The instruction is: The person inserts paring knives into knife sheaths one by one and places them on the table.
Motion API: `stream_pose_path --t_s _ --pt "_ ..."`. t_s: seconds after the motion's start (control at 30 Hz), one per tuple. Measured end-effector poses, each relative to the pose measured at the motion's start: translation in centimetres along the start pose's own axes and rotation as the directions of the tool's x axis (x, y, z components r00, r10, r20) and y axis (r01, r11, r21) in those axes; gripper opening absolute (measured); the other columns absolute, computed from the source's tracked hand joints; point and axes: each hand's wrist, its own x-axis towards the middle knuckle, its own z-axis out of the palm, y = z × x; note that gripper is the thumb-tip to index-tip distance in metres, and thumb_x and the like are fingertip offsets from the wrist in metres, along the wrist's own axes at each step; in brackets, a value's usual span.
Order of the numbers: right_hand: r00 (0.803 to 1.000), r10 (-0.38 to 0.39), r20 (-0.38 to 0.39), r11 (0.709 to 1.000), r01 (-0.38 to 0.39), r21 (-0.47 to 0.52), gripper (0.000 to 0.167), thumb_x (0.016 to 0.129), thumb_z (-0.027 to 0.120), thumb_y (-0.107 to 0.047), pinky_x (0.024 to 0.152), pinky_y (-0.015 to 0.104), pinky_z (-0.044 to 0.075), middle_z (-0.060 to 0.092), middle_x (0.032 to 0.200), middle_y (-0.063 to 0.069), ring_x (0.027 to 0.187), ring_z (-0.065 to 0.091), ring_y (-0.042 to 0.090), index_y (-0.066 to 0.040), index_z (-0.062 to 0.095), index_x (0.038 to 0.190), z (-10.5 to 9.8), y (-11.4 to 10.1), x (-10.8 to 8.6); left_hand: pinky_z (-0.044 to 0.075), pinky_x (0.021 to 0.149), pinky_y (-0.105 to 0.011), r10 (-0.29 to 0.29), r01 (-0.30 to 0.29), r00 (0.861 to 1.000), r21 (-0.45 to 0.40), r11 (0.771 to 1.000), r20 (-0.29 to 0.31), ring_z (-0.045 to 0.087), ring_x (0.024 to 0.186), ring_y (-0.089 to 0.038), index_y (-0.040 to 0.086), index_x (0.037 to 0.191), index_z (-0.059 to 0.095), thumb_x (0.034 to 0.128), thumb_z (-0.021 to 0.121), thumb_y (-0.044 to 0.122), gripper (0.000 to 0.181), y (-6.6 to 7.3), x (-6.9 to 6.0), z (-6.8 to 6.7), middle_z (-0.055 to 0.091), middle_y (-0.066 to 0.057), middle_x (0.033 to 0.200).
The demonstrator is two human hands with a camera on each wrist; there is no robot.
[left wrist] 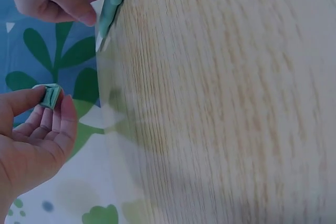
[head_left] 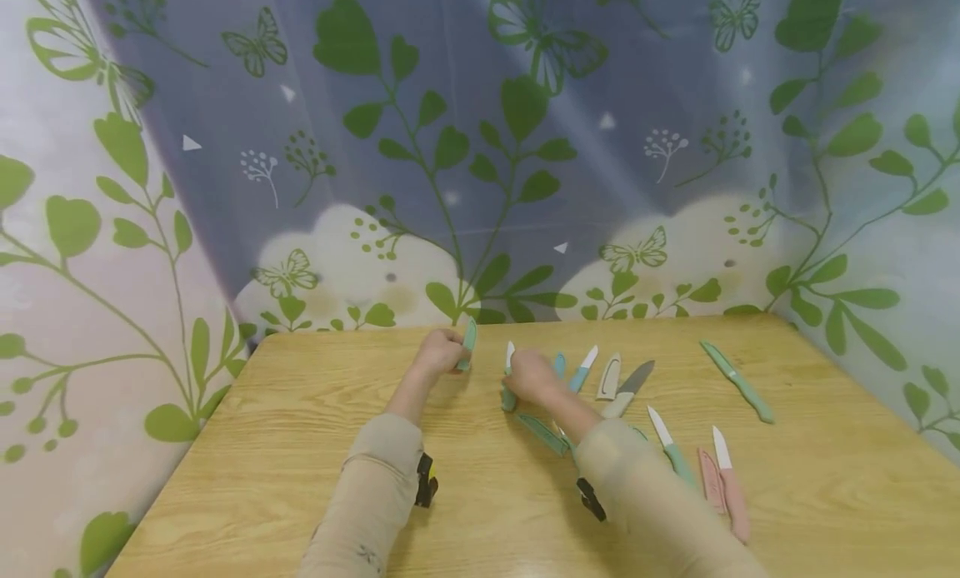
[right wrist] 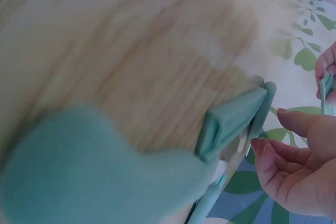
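Note:
My left hand (head_left: 440, 353) pinches a green knife sheath (head_left: 468, 345) between thumb and fingers, held above the table's far edge. The left wrist view shows the slotted end of that sheath (left wrist: 51, 97). My right hand (head_left: 534, 378) hovers by a green-handled knife (head_left: 508, 399) with a white blade pointing to the back. In the right wrist view its thumb and fingers stand apart beside the green handle (right wrist: 264, 107), with nothing between them. A second green sheath (head_left: 543, 434) lies in front of that hand. The right forearm partly covers another green knife.
Around the right arm lie a blue knife (head_left: 585, 368), a blue sheath (head_left: 559, 364), a cream sheath (head_left: 610, 376) and a cream-handled knife (head_left: 628, 392). Farther right are a green knife (head_left: 675, 453), a pink sheath (head_left: 711, 480), a pink knife (head_left: 735, 503) and a long green knife (head_left: 738, 382).

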Motion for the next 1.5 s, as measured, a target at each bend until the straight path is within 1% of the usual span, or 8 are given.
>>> stream_pose_path --t_s 0.23,0.37,0.53,0.83,1.03,1.13,1.3,1.5 --pt "0.999 0.024 0.026 0.999 -0.023 -0.03 0.002 0.084 0.06 0.004 0.05 0.02 0.044 0.056 0.068 0.005 0.057 0.049 0.014 0.003 0.058 0.084 0.7 -0.4 0.6 0.057 0.069 -0.03 0.006 -0.006 1.0 -0.032 0.999 -0.002 0.057 0.074 -0.019 -0.01 0.099 0.059 0.0855 0.058 -0.001 0.017 -0.1 0.0 -0.1 0.058 -0.013 0.086" --pt "0.999 0.043 0.024 0.999 -0.042 -0.033 0.016 0.084 0.06 0.004 0.056 0.024 0.05 0.062 0.083 0.012 0.066 0.056 0.019 0.008 0.058 0.1 0.7 -0.5 0.8 0.057 0.071 -0.032 0.02 -0.02 1.0 -0.042 0.999 0.004 0.058 0.075 -0.019 -0.009 0.097 0.059 0.0848 0.059 -0.001 0.015 -0.1 -0.1 -0.1 0.059 -0.012 0.085" --pt "0.998 0.05 0.041 0.999 -0.05 -0.007 0.024 0.083 0.058 0.006 0.05 0.021 0.047 0.058 0.084 0.012 0.062 0.054 0.019 0.011 0.054 0.107 0.6 -0.6 0.7 0.057 0.073 -0.034 0.024 -0.024 1.0 -0.052 0.998 0.004 0.058 0.076 -0.02 -0.011 0.098 0.059 0.0845 0.059 -0.002 0.016 0.0 -0.2 -0.1 0.059 -0.014 0.088" --pt "0.995 0.039 0.094 0.999 -0.04 0.004 0.017 0.081 0.062 0.004 0.046 0.02 0.047 0.054 0.072 0.009 0.057 0.052 0.018 0.011 0.059 0.096 0.5 -0.7 0.4 0.056 0.073 -0.032 -0.007 0.004 0.999 -0.077 0.997 -0.041 0.057 0.078 -0.021 -0.011 0.103 0.058 0.0864 0.058 0.0 0.02 0.0 -0.2 -0.3 0.058 -0.017 0.095" --pt "0.993 0.024 0.115 0.999 -0.028 0.038 0.003 0.08 0.058 0.007 0.038 0.016 0.033 0.046 0.062 0.004 0.047 0.038 0.011 0.004 0.056 0.081 0.5 -0.8 0.3 0.056 0.074 -0.034 -0.016 0.004 0.997 -0.151 0.988 -0.078 0.057 0.074 -0.02 -0.011 0.096 0.059 0.0872 0.058 0.0 0.014 -0.4 0.1 -0.5 0.058 -0.014 0.089" --pt "0.995 -0.004 0.102 0.997 -0.004 0.079 0.008 0.082 0.056 0.006 0.038 0.015 0.029 0.042 0.058 0.002 0.044 0.033 0.009 0.002 0.054 0.074 0.1 -0.9 0.2 0.057 0.073 -0.035 -0.012 -0.009 0.994 -0.191 0.982 -0.105 0.057 0.07 -0.019 -0.011 0.096 0.059 0.0864 0.058 -0.002 0.013 -0.4 0.2 -0.6 0.058 -0.013 0.086" --pt "0.999 -0.035 0.038 0.98 0.027 0.195 0.009 0.087 0.055 -0.002 0.044 0.018 0.037 0.048 0.068 0.006 0.052 0.043 0.014 0.007 0.055 0.085 -0.7 -1.0 -0.3 0.057 0.073 -0.031 -0.028 -0.008 0.991 -0.271 0.962 -0.132 0.058 0.071 -0.019 -0.011 0.104 0.055 0.0859 0.058 -0.002 0.021 -0.2 0.3 -0.9 0.059 -0.015 0.089" --pt "0.999 -0.045 -0.011 0.974 0.046 0.223 0.01 0.085 0.055 -0.001 0.049 0.022 0.042 0.055 0.075 0.009 0.061 0.048 0.017 0.005 0.055 0.093 -1.5 -0.9 -1.2 0.057 0.072 -0.031 -0.063 0.009 0.989 -0.368 0.93 -0.135 0.06 0.069 -0.017 -0.011 0.103 0.056 0.086 0.059 -0.003 0.019 -0.1 0.2 -1.4 0.061 -0.014 0.085"
